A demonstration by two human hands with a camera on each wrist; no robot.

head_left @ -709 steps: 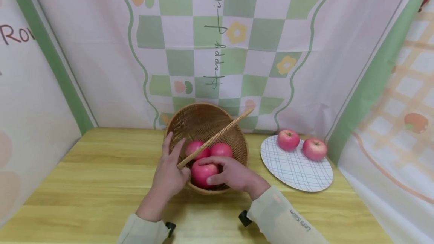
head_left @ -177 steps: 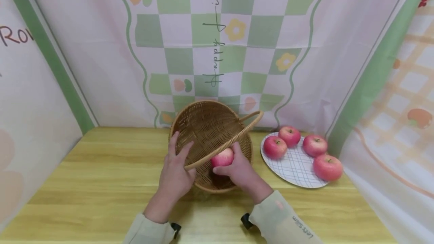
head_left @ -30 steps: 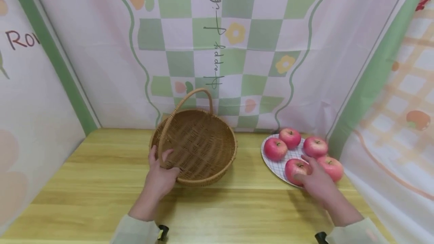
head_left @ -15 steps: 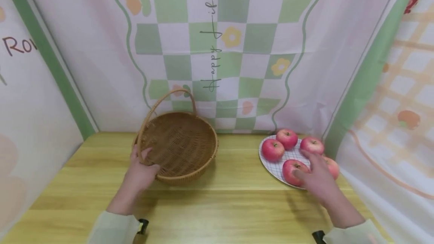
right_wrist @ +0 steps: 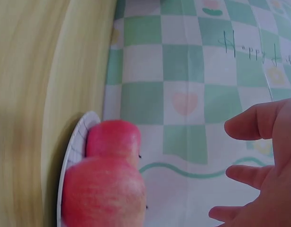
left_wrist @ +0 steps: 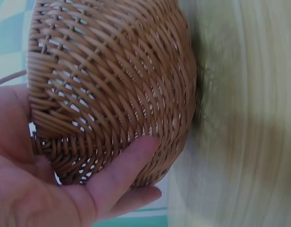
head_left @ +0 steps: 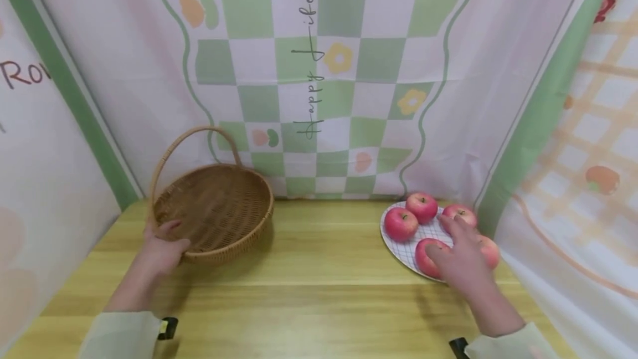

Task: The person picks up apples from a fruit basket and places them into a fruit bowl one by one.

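Observation:
The brown wicker basket (head_left: 214,209) stands at the left of the table with its hooped handle up and no fruit inside. At its near left rim my left hand (head_left: 159,254) grips the wall, and the left wrist view shows fingers (left_wrist: 121,175) against the outer weave (left_wrist: 117,80). Over on the right, several red apples (head_left: 400,224) sit on a round checked plate (head_left: 405,252). My right hand (head_left: 463,262) hovers above the near apples with fingers spread. In the right wrist view the fingers hang apart from the apples (right_wrist: 105,191), holding nothing.
A wooden table (head_left: 319,303) lies beneath everything, with bare wood between basket and plate. Behind it hangs a green-and-white checked cloth (head_left: 319,93). Printed cloth panels close in the left side (head_left: 45,181) and the right side (head_left: 563,193).
Apples from the basket have come to the plate. Over the last second my left hand has moved the basket left, while my right hand has let go of the front apple and opened.

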